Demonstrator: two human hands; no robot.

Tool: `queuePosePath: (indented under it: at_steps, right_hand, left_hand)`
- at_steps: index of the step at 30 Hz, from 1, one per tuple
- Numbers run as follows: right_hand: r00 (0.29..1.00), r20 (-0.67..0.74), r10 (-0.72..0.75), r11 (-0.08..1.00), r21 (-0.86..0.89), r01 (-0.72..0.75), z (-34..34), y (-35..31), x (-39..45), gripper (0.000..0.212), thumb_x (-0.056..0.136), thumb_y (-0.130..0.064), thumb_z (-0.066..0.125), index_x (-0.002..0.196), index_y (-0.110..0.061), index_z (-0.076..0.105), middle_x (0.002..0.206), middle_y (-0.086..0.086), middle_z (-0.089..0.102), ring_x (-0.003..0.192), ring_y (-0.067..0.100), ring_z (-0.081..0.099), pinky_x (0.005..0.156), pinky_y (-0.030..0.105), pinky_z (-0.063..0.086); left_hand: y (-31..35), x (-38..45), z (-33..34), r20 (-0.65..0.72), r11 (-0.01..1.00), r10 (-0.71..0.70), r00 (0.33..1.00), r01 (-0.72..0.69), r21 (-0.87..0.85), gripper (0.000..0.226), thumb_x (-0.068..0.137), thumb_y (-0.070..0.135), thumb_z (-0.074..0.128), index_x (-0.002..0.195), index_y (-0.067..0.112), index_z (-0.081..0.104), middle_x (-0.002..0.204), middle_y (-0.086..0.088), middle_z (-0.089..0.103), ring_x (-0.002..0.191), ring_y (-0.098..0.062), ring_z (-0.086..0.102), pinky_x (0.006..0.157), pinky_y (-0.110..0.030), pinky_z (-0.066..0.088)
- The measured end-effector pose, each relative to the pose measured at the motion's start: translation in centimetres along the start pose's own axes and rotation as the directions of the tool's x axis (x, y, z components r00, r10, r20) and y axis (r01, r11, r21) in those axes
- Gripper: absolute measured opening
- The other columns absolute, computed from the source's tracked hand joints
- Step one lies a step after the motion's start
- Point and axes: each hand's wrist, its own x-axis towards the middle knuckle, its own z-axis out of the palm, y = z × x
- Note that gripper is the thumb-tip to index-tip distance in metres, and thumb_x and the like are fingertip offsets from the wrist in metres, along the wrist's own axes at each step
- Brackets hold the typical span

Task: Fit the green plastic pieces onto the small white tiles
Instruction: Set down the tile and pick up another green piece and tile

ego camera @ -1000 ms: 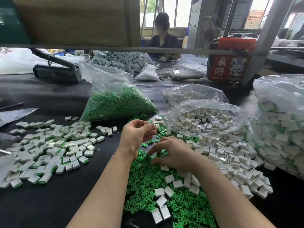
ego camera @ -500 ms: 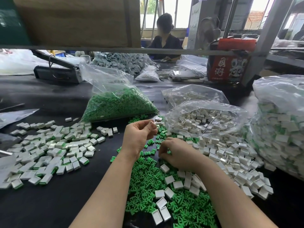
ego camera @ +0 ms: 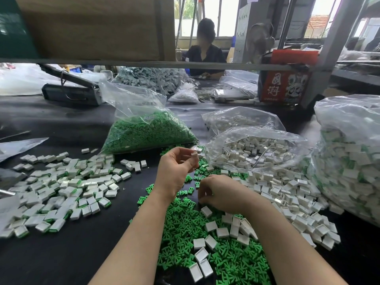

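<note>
Two hands at work: the left hand (ego camera: 174, 169), raised, pinches one white tile (ego camera: 194, 154) by its fingers; the right hand (ego camera: 222, 193), lower and just to the right, curls its fingers into the green pieces (ego camera: 205, 243) on the table (ego camera: 61, 260); whether it grips one cannot be told.

We counted two hands, left hand (ego camera: 174, 171) and right hand (ego camera: 223, 193), four clear bags in all, one of green pieces (ego camera: 147, 131), one red carton (ego camera: 284, 83) upper right, one seated person (ego camera: 204, 51) top centre, loose tiles (ego camera: 61, 188) too many to count.
</note>
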Motion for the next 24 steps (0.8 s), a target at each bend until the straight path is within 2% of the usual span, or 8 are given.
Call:
queuePosePath:
  at_steps: [2, 7, 9, 11, 14, 16, 20, 24]
  right_hand:
    - [1.000, 0.024, 0.020, 0.999, 0.038, -0.020, -0.1, 0.2, -0.1, 0.011, 0.093, -0.023, 0.060, 0.103, -0.020, 0.065, 0.087, -0.013, 0.050, 0.078, 0.006, 0.047, 0.063, 0.017, 0.037]
    - [0.994, 0.044, 0.101, 0.990, 0.097, -0.105, -0.4, 0.9, -0.5, 0.015, 0.094, -0.010, 0.056, 0.102, -0.016, 0.067, 0.100, -0.004, 0.065, 0.088, 0.011, 0.058, 0.075, 0.022, 0.047]
    - [0.992, -0.041, 0.123, 0.969, 0.221, -0.111, -0.4, 0.9, -0.5, 0.012, 0.095, -0.010, 0.056, 0.098, -0.017, 0.065, 0.095, -0.008, 0.063, 0.083, 0.007, 0.059, 0.072, 0.017, 0.048]
    - [0.965, -0.212, 0.156, 0.904, 0.424, -0.053, -0.6, 1.0, -0.4, 0.011, 0.095, -0.008, 0.057, 0.095, -0.017, 0.063, 0.091, -0.005, 0.063, 0.078, 0.007, 0.060, 0.068, 0.018, 0.053]
    - [0.880, -0.362, 0.307, 0.636, 0.766, 0.093, -1.0, 1.4, -0.6, 0.007, 0.093, -0.006, 0.059, 0.094, -0.011, 0.064, 0.090, 0.010, 0.066, 0.057, -0.002, 0.054, 0.049, 0.013, 0.044]
    - [0.838, -0.350, 0.418, 0.429, 0.890, 0.158, -1.1, 1.6, -0.6, 0.007, 0.091, -0.007, 0.063, 0.097, -0.008, 0.066, 0.091, 0.013, 0.067, 0.058, -0.001, 0.057, 0.050, 0.011, 0.042]
    - [0.842, -0.280, 0.462, 0.163, 0.960, 0.229, -1.1, 1.4, -0.4, 0.008, 0.086, -0.003, 0.067, 0.092, -0.009, 0.069, 0.081, 0.007, 0.068, 0.066, 0.011, 0.055, 0.056, 0.018, 0.044]
    - [0.848, -0.261, 0.462, 0.016, 0.958, 0.286, -1.1, 1.4, -0.3, 0.010, 0.079, -0.005, 0.069, 0.089, -0.008, 0.069, 0.077, 0.006, 0.069, 0.062, 0.012, 0.055, 0.053, 0.018, 0.044]
  left_hand:
    - [0.1, -0.1, 0.0, 0.005, 1.000, 0.005, 1.000, -0.005, -0.010, 0.008, 0.084, 0.010, 0.075, 0.089, 0.009, 0.069, 0.078, -0.004, 0.073, 0.075, -0.016, 0.071, 0.067, -0.018, 0.054]
    - [0.3, -0.1, 0.1, 0.007, 0.999, 0.009, 1.000, -0.008, -0.036, 0.009, 0.081, 0.009, 0.076, 0.086, 0.013, 0.070, 0.075, 0.002, 0.073, 0.077, -0.013, 0.070, 0.066, -0.018, 0.053]
    - [0.3, -0.1, 0.1, 0.012, 0.999, 0.003, 1.000, -0.003, -0.036, 0.008, 0.082, 0.009, 0.076, 0.087, 0.012, 0.070, 0.077, 0.000, 0.073, 0.077, -0.014, 0.070, 0.067, -0.018, 0.053]
    - [0.2, -0.1, 0.0, 0.017, 1.000, -0.009, 1.000, 0.009, -0.024, 0.008, 0.084, 0.008, 0.075, 0.089, 0.010, 0.069, 0.080, -0.005, 0.073, 0.079, -0.016, 0.069, 0.068, -0.020, 0.054]
    - [0.2, -0.1, 0.2, 0.037, 0.999, -0.038, 0.999, 0.038, -0.008, 0.008, 0.085, 0.005, 0.073, 0.090, 0.009, 0.068, 0.087, -0.016, 0.072, 0.080, -0.019, 0.069, 0.071, -0.022, 0.056]
    - [0.3, -0.2, 0.6, 0.060, 0.998, -0.055, 0.997, 0.056, -0.012, 0.008, 0.085, 0.004, 0.074, 0.090, 0.008, 0.068, 0.080, -0.012, 0.073, 0.076, -0.017, 0.069, 0.069, -0.022, 0.056]
    - [0.4, -0.4, 1.2, 0.107, 0.999, -0.048, 0.993, 0.050, -0.016, 0.008, 0.084, 0.007, 0.075, 0.083, 0.015, 0.073, 0.073, -0.002, 0.074, 0.068, -0.014, 0.068, 0.066, -0.022, 0.056]
    - [0.4, -0.5, 1.3, 0.127, 0.998, -0.044, 0.991, 0.050, -0.043, 0.008, 0.083, 0.011, 0.076, 0.085, 0.019, 0.076, 0.078, -0.003, 0.076, 0.069, -0.012, 0.068, 0.067, -0.020, 0.056]
